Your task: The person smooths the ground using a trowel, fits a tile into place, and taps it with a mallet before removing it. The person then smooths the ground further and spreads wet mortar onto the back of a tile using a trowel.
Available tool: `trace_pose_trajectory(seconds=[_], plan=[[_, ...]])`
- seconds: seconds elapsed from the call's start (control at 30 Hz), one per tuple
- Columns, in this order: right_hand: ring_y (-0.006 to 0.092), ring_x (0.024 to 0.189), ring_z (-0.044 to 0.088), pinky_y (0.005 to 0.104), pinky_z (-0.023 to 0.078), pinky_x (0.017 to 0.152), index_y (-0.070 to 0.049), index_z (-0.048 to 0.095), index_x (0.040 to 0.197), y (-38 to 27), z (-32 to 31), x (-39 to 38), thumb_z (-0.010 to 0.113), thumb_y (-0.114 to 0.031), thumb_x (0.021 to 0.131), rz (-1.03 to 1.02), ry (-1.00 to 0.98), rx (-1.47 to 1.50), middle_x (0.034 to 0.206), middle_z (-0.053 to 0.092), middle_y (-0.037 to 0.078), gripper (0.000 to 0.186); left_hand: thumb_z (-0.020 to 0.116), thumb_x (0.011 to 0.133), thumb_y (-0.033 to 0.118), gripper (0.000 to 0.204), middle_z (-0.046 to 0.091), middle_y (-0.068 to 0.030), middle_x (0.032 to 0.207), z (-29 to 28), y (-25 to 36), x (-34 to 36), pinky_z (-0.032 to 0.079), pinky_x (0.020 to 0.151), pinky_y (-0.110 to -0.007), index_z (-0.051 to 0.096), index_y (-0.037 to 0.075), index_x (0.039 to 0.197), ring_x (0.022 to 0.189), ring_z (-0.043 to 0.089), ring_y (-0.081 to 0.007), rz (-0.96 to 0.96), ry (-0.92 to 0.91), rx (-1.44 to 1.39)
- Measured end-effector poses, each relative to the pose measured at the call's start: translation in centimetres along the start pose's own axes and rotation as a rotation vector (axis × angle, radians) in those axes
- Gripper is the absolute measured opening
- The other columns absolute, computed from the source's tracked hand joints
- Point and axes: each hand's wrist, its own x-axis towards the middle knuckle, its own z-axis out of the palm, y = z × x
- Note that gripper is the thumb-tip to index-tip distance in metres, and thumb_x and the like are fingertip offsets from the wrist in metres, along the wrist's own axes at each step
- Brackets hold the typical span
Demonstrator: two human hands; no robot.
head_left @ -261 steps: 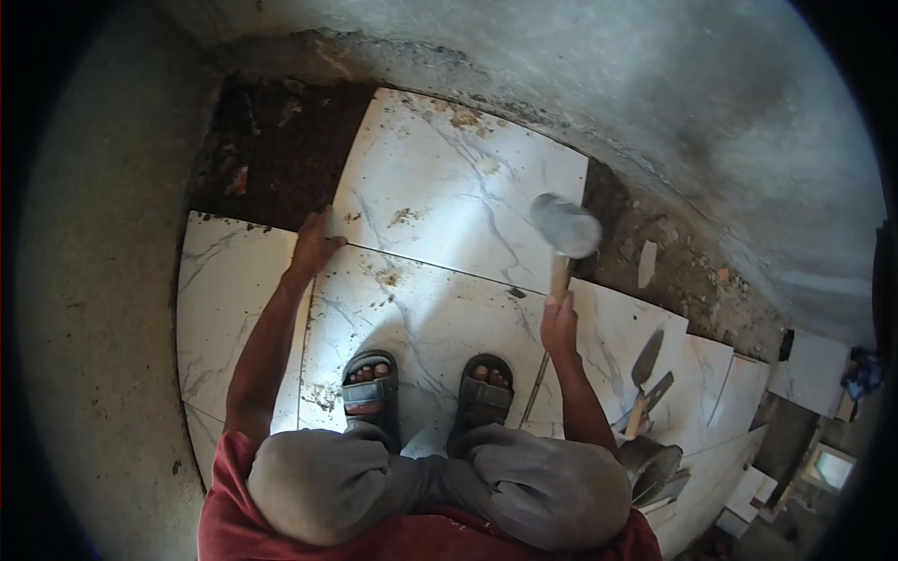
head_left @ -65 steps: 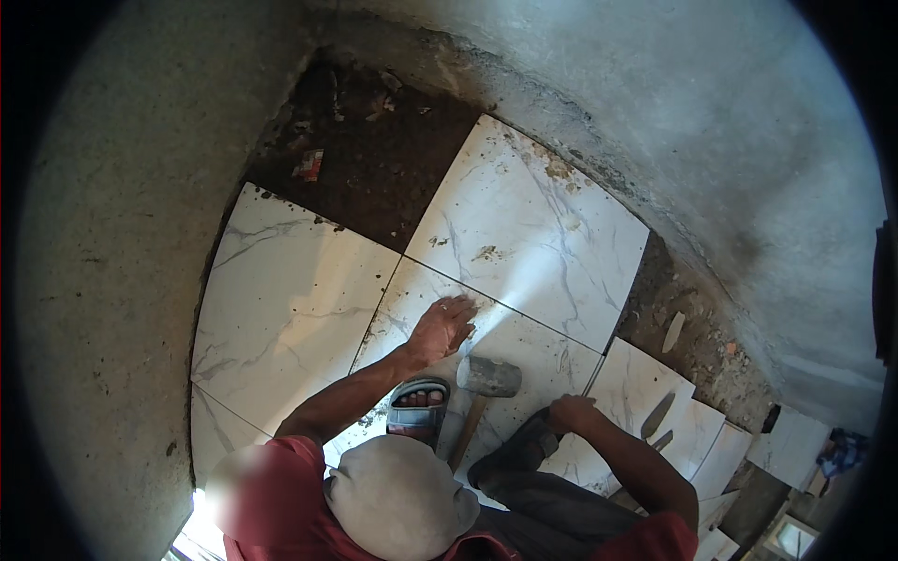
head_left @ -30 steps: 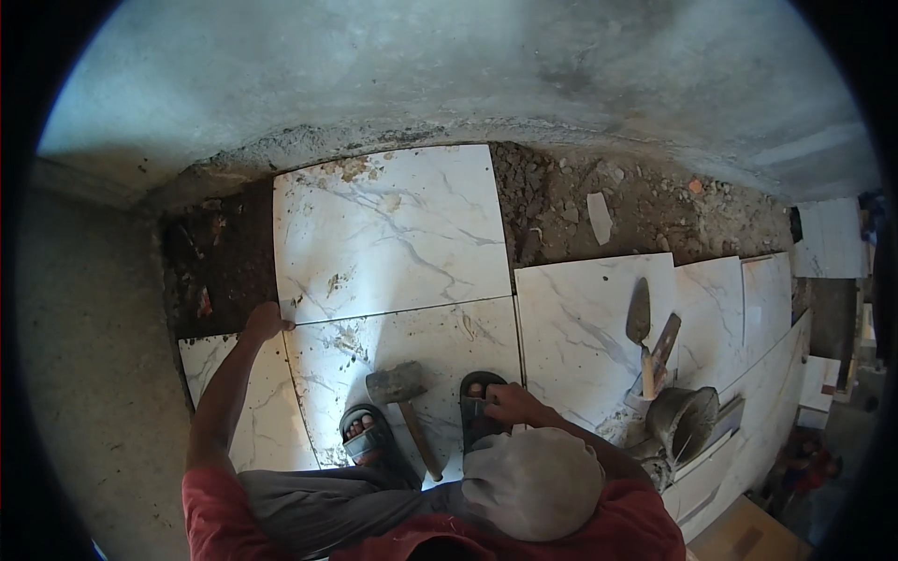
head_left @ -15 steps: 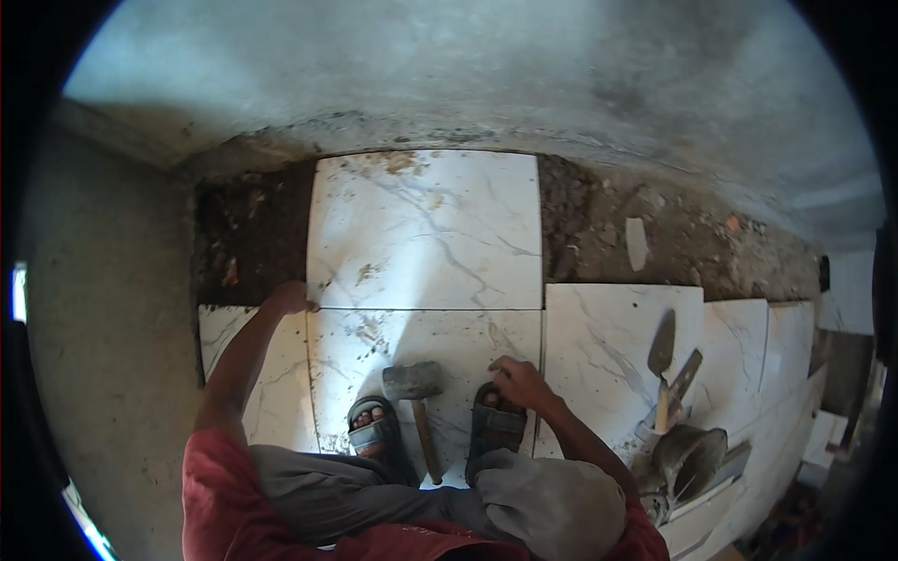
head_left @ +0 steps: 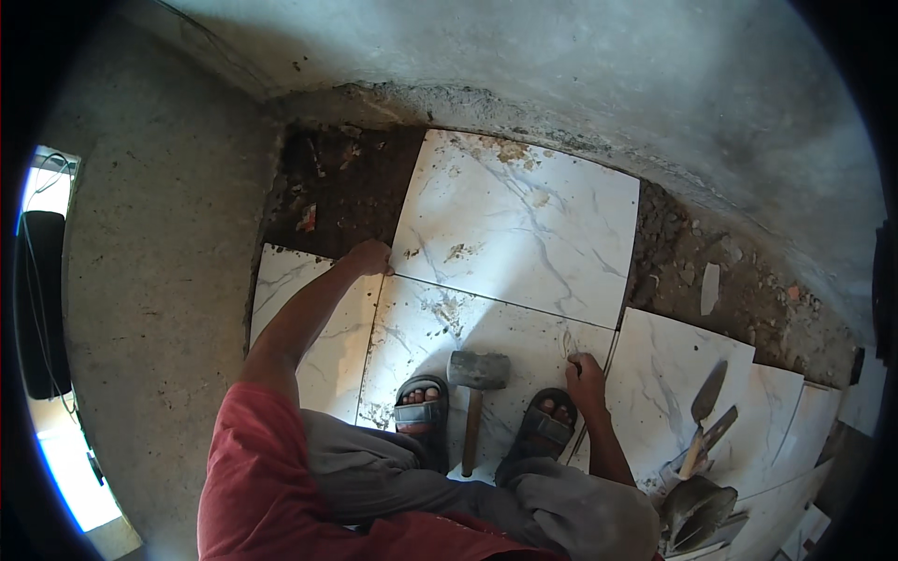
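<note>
My left hand [head_left: 369,257] is closed at the near left corner of a white marble-patterned tile [head_left: 524,220], by the joint with the tile nearer me. What its fingers hold, if anything, is hidden. My right hand [head_left: 586,381] is closed just above the nearer tile [head_left: 486,323], beside my right sandal [head_left: 545,425]. Something small and dark may be between its fingers, too small to name. Between my feet lies a mallet [head_left: 479,370] with a grey head and wooden handle. Crumbs of mortar dot both tiles.
To the right, a trowel [head_left: 709,393] and a dirty bucket [head_left: 694,516] rest on other tiles [head_left: 664,351]. Bare soil [head_left: 346,192] shows at the far left, and rubble [head_left: 739,290] at the far right. Rough walls [head_left: 561,65] bound the far and left sides.
The view has turned and shifted left, so the floor appears tilted. My right hand has moved slightly right, away from my sandal. My left hand stays at the tile's corner.
</note>
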Motion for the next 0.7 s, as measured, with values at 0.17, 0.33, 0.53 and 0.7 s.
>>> trace_pose_trajectory(seconds=[0.17, 0.33, 0.53, 0.7], plan=[[0.0364, 0.085, 0.060, 0.0421, 0.048, 0.076, -0.002, 0.060, 0.090, -0.2, 0.9, 0.6, 0.054, -0.013, 0.082, 0.013, -0.012, -0.016, 0.090, 0.061, 0.018, 0.015, 0.072, 0.069, 0.034, 0.037, 0.066, -0.0184, 0.090, 1.0, -2.5, 0.4, 0.050, 0.076, -0.044, 0.068, 0.004, 0.091, 0.087, 0.064, -0.0341, 0.027, 0.026, 0.014], [0.0366, 0.086, 0.059, 0.0433, 0.047, 0.076, -0.003, 0.060, 0.089, -0.1, 0.8, 0.4, 0.055, -0.015, 0.082, 0.031, 0.018, -0.063, 0.090, 0.061, 0.018, 0.015, 0.072, 0.068, 0.034, 0.037, 0.066, -0.0187, 0.090, 0.4, -1.2, -0.1, 0.050, 0.075, -0.044, 0.069, 0.003, 0.088, 0.086, 0.064, -0.0342, 0.023, 0.059, -0.069], [0.0360, 0.089, 0.059, 0.0431, 0.047, 0.078, -0.002, 0.060, 0.090, -3.1, 1.7, -0.6, 0.055, -0.015, 0.082, 0.010, -0.031, -0.026, 0.091, 0.061, 0.017, 0.016, 0.063, 0.075, 0.030, 0.028, 0.067, -0.0177, 0.090, 1.4, -2.1, 0.1, 0.051, 0.078, -0.045, 0.068, 0.005, 0.086, 0.087, 0.064, -0.0345, 0.039, 0.091, 0.051], [0.0366, 0.083, 0.061, 0.0420, 0.049, 0.074, -0.001, 0.061, 0.092, -6.3, 3.9, -2.5, 0.057, -0.015, 0.082, -0.131, -0.268, 0.001, 0.089, 0.062, 0.020, 0.018, 0.053, 0.082, 0.026, 0.024, 0.068, -0.0142, 0.090, 1.6, -2.7, 1.6, 0.050, 0.077, -0.045, 0.069, 0.009, 0.088, 0.086, 0.064, -0.0330, 0.102, 0.080, 0.001]])
